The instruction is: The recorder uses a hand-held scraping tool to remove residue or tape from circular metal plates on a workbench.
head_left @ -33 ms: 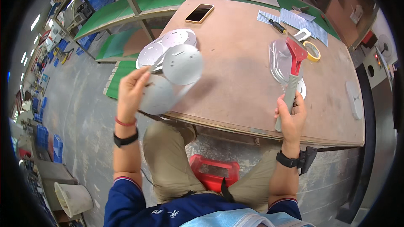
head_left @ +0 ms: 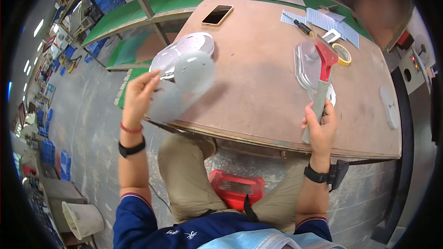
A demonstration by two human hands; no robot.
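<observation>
My left hand (head_left: 142, 93) pinches the edge of a thin grey plate (head_left: 196, 71), shaped like two joined discs and smeared by motion. The plate hangs tilted over the table's near left edge. Just behind it lies a pile of similar shiny plates (head_left: 191, 42) with small holes and slots. In my right hand (head_left: 320, 127) is a scraper (head_left: 324, 71), closed fingers round its grey handle, its red head pointing up and away. Beyond the scraper, partly covered by it, rests a stack of silvery, round-ended plates (head_left: 304, 62).
On the brown-topped table (head_left: 258, 87) lie a phone (head_left: 217, 15), a screwdriver (head_left: 302, 27), yellow tape (head_left: 342, 54), papers (head_left: 323, 20) and a single plate (head_left: 389, 106) at the right. A red stool (head_left: 237, 189) stands between my legs. Another person (head_left: 380, 9) is at the far right.
My left hand has moved a little left with the plate, which is now more blurred. A person has come into view at the far right. My right hand has hardly moved.
</observation>
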